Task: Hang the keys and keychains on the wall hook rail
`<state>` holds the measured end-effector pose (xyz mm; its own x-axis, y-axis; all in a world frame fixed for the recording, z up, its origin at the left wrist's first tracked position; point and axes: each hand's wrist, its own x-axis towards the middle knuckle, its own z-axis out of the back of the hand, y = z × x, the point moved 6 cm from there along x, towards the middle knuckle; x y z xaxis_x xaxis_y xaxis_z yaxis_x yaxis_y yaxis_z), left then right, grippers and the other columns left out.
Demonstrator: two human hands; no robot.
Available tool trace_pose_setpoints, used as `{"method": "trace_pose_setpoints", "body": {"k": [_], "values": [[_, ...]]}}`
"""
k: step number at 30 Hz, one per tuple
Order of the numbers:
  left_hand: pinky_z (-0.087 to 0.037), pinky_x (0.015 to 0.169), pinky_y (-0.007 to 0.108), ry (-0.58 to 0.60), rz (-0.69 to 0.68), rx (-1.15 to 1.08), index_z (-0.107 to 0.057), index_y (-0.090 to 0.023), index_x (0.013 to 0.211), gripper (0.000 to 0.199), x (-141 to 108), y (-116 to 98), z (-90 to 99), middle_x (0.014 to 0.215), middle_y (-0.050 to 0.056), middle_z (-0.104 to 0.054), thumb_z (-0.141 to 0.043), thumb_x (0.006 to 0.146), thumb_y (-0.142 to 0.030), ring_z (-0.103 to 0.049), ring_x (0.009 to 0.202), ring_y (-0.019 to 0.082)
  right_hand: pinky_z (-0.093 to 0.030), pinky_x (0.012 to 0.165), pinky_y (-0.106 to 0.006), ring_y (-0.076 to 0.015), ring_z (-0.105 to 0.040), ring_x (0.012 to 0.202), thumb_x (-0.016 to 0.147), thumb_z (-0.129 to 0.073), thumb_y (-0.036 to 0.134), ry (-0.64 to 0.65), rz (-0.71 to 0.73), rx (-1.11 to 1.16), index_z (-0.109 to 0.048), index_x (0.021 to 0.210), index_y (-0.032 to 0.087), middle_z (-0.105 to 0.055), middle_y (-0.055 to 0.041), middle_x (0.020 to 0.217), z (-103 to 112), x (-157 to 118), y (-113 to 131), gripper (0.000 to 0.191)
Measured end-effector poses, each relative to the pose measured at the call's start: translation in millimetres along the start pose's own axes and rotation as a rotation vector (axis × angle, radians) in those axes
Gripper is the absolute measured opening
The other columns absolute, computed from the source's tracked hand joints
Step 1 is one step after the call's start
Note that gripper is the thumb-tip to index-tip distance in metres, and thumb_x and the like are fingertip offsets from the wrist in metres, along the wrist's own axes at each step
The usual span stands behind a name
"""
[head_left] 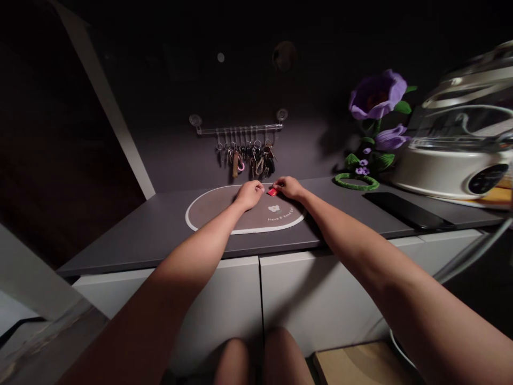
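Note:
Over the oval brown mat (212,211) with its white rim, both my hands are close together. A small flat red piece (272,192), perhaps a packet, sits at the fingertips of my right hand (288,187), whose fingers are pinched on it. Just left of it is my left hand (250,194), with thumb and fingers drawn together. Whether anything small lies between those left fingers is too hard to make out. White lettering and a flower print (274,209) show on the mat below the red piece.
Several keys (260,160) hang from a clear hook rail (240,129) on the wall behind the mat. To the right stand purple felt flowers (379,99), a green ring (356,183), a black phone-like slab (406,210) and a white appliance (436,166). White cabinet doors (304,289) lie below the counter.

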<state>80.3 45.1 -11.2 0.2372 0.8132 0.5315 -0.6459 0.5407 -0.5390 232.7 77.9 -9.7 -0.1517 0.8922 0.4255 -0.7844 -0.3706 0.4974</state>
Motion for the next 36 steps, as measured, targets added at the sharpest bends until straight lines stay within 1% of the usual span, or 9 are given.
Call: {"method": "trace_pose_setpoints", "body": {"k": [6, 12, 15, 18, 21, 27, 31, 34, 36], "values": [[-0.046, 0.071, 0.024, -0.009, 0.020, -0.026, -0.064, -0.014, 0.080, 0.012, 1, 2, 0.9, 0.079, 0.005, -0.067, -0.054, 0.075, -0.018, -0.058, 0.071, 0.013, -0.037, 0.066, -0.022, -0.0130, -0.054, 0.067, 0.073, -0.061, 0.022, -0.006, 0.020, -0.023, -0.068, 0.073, 0.017, -0.066, -0.0030, 0.072, 3, -4, 10, 0.009], [-0.046, 0.071, 0.024, -0.028, 0.043, -0.050, -0.063, -0.014, 0.078, 0.010, 2, 3, 2.0, 0.077, 0.004, -0.066, -0.054, 0.075, -0.016, -0.058, 0.070, 0.012, -0.037, 0.064, -0.021, -0.0101, -0.050, 0.062, 0.074, -0.060, 0.023, -0.037, 0.072, 0.075, -0.066, 0.072, 0.016, -0.062, -0.0005, 0.065, 5, -6, 19, 0.010], [-0.046, 0.070, 0.024, -0.050, 0.047, -0.066, -0.063, -0.014, 0.078, 0.010, 2, 4, 3.8, 0.077, 0.005, -0.066, -0.054, 0.075, -0.017, -0.058, 0.070, 0.013, -0.038, 0.060, -0.020, -0.0083, -0.048, 0.056, 0.073, -0.061, 0.024, -0.043, 0.075, 0.242, -0.064, 0.069, 0.015, -0.060, 0.0011, 0.059, 4, -7, 21, 0.010], [-0.046, 0.071, 0.024, -0.093, 0.072, -0.096, -0.063, -0.014, 0.079, 0.011, 2, 6, 7.1, 0.078, 0.005, -0.066, -0.053, 0.076, -0.018, -0.058, 0.072, 0.013, -0.037, 0.052, -0.019, -0.0076, -0.047, 0.047, 0.074, -0.061, 0.031, 0.032, 0.034, 0.505, -0.060, 0.072, 0.014, -0.055, 0.0025, 0.050, -2, -9, 24, 0.016], [-0.046, 0.073, 0.024, -0.129, 0.089, -0.140, -0.062, -0.014, 0.081, 0.013, 3, 7, 9.6, 0.080, 0.005, -0.066, -0.051, 0.078, -0.018, -0.059, 0.074, 0.012, -0.035, 0.047, -0.019, -0.0075, -0.046, 0.044, 0.074, -0.062, 0.034, 0.102, 0.002, 0.708, -0.057, 0.074, 0.015, -0.053, 0.0031, 0.047, -6, -14, 30, 0.019], [-0.046, 0.072, 0.024, -0.153, 0.074, -0.231, -0.062, -0.012, 0.084, 0.015, 5, 5, 10.5, 0.083, 0.006, -0.067, -0.050, 0.080, -0.021, -0.059, 0.076, 0.012, -0.038, 0.047, -0.019, -0.0050, -0.042, 0.043, 0.069, -0.068, 0.029, 0.066, -0.021, 0.924, -0.058, 0.069, 0.014, -0.050, 0.0050, 0.050, -6, -13, 31, 0.018], [-0.046, 0.069, 0.023, -0.163, 0.054, -0.256, -0.062, -0.013, 0.083, 0.016, 6, 4, 10.1, 0.079, 0.005, -0.067, -0.049, 0.080, -0.022, -0.059, 0.073, 0.012, -0.044, 0.055, -0.022, -0.0071, -0.050, 0.052, 0.070, -0.067, 0.020, 0.007, -0.109, 1.104, -0.061, 0.069, 0.014, -0.059, 0.0006, 0.062, -6, -11, 27, 0.009], [-0.045, 0.068, 0.023, -0.186, 0.047, -0.249, -0.062, -0.013, 0.083, 0.017, 7, 6, 10.5, 0.077, 0.005, -0.067, -0.049, 0.080, -0.023, -0.059, 0.071, 0.012, -0.046, 0.060, -0.021, -0.0083, -0.054, 0.059, 0.073, -0.063, 0.017, -0.013, -0.173, 1.162, -0.062, 0.070, 0.015, -0.063, -0.0021, 0.069, -5, -13, 27, 0.004], [-0.045, 0.068, 0.023, -0.193, 0.043, -0.247, -0.062, -0.013, 0.081, 0.017, 8, 7, 10.5, 0.077, 0.005, -0.067, -0.048, 0.080, -0.023, -0.059, 0.071, 0.013, -0.047, 0.062, -0.021, -0.0093, -0.057, 0.063, 0.074, -0.061, 0.018, -0.028, -0.175, 1.177, -0.062, 0.071, 0.015, -0.065, -0.0031, 0.073, -3, -14, 28, 0.005]]}}
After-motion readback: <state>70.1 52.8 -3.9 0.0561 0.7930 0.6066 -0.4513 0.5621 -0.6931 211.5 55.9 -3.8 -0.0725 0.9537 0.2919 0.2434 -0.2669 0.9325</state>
